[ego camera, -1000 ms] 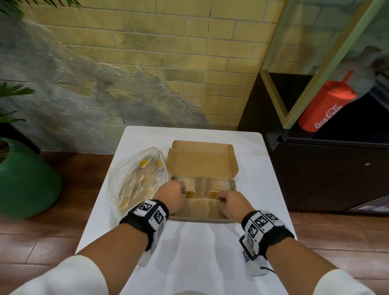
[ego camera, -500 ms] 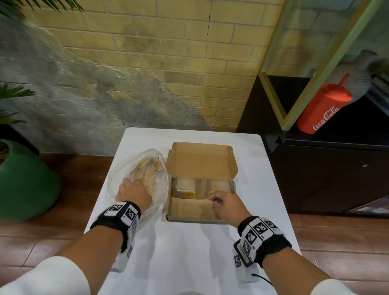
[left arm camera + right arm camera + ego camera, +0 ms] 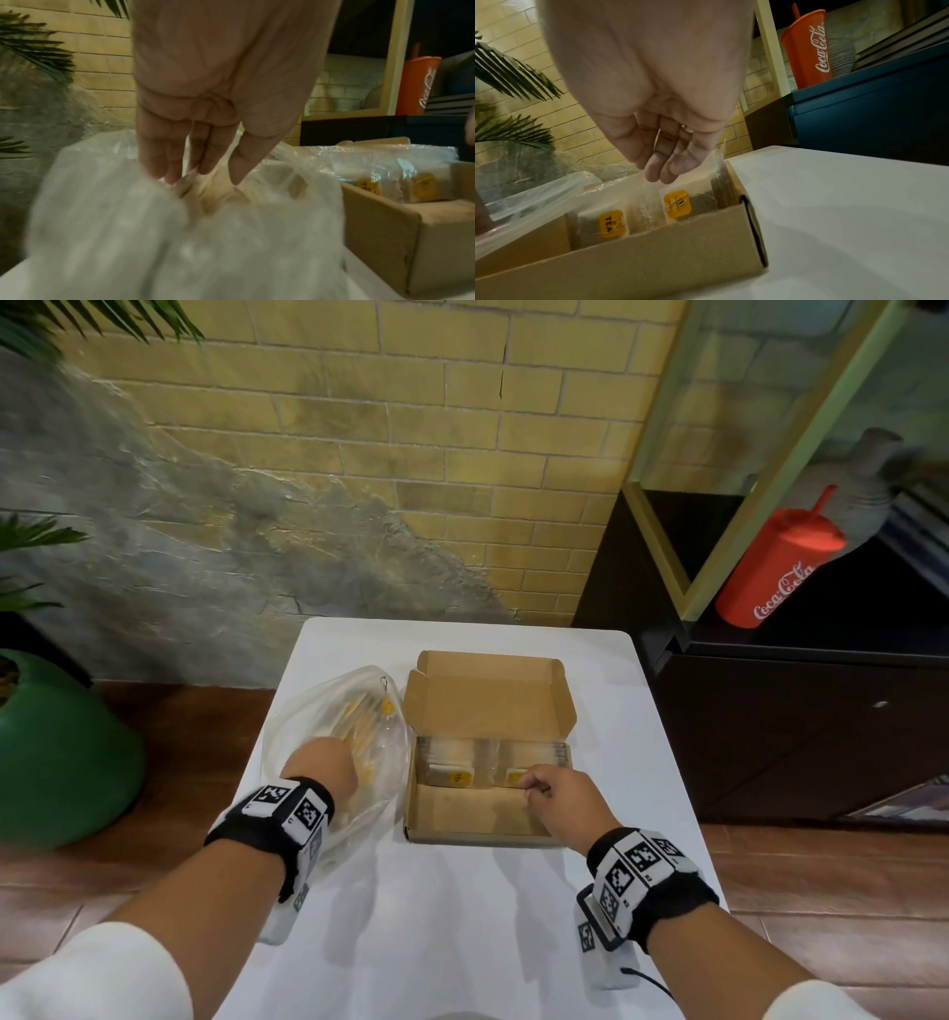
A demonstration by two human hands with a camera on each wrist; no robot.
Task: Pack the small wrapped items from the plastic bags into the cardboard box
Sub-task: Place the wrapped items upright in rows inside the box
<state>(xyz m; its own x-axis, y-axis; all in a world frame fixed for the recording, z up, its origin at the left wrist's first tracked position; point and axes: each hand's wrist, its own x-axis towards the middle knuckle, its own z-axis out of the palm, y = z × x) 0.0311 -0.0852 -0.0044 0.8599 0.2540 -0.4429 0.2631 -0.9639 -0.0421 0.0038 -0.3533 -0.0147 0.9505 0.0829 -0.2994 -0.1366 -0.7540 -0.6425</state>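
Note:
An open cardboard box (image 3: 462, 824) sits mid-table, lid folded back. Two rows of clear-wrapped tea bags (image 3: 452, 765) with yellow tags stand in its far half, also visible in the right wrist view (image 3: 608, 223). A clear plastic bag (image 3: 308, 721) holding more wrapped tea bags lies left of the box. My left hand (image 3: 321, 765) reaches into that bag, fingers (image 3: 164, 162) straight, tips touching the packets; that view is blurred. My right hand (image 3: 529, 785) hovers at the right row, fingers (image 3: 659, 174) loosely curled, brushing the wrappers' top edge and holding nothing.
The white table (image 3: 462, 942) ends close on both sides. A dark cabinet (image 3: 770, 737) with a red Coca-Cola cup (image 3: 775, 577) stands to the right. A green pot (image 3: 56, 762) is on the floor at left, and a brick wall lies behind.
My left hand left the box's left row and moved left into the plastic bag, then pushed deeper. My right hand stayed at the right row.

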